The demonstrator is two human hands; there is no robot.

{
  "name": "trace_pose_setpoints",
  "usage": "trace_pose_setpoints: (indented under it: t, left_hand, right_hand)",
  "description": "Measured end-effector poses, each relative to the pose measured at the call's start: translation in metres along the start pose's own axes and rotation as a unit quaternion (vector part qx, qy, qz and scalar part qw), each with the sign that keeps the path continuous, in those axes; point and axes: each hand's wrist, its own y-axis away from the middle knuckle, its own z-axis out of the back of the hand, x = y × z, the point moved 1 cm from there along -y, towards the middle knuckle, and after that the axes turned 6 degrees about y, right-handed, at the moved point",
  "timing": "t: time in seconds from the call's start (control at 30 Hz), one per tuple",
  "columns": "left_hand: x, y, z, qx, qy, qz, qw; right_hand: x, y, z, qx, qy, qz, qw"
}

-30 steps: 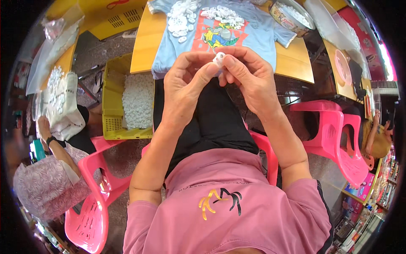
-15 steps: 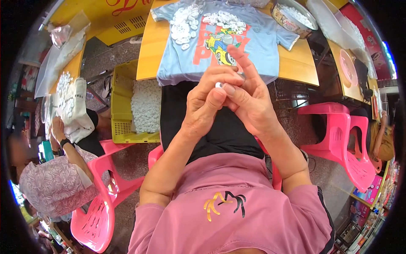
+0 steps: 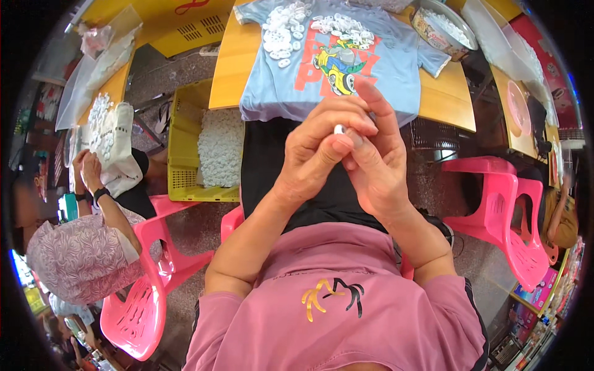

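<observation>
Two white heaps on a tabletop shirt, pink chairs nearby.

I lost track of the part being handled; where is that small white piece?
In the head view, slightly right of centre, the small white piece shows between the thumb and fingers of the left hand, close to the right hand.

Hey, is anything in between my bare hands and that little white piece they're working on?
Nothing visible stands in the way: the small white piece sits right where your left hand and right hand meet, with no glove on either. Both partly hide it, though.
</observation>
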Motion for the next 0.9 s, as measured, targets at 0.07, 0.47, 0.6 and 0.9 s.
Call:
trace_pose_setpoints:
  t: [0.07,0.47,0.6,0.9]
  left_hand:
    - [0.0,0.0,0.004,-0.002,-0.025,-0.009,1.0]
    - [-0.002,0.001,0.008,-0.141,-0.104,-0.049,0.983]
    - [-0.006,-0.002,0.008,-0.144,-0.163,-0.012,0.976]
    - [-0.002,-0.005,0.012,-0.12,-0.417,-0.059,0.899]
  right_hand:
    - [-0.003,-0.004,-0.002,-0.002,0.032,0.011,0.999]
    - [-0.009,-0.022,0.004,-0.025,0.161,0.076,0.984]
    - [-0.012,-0.022,0.01,-0.04,0.169,0.044,0.984]
    - [-0.011,-0.026,0.023,-0.044,0.32,0.06,0.944]
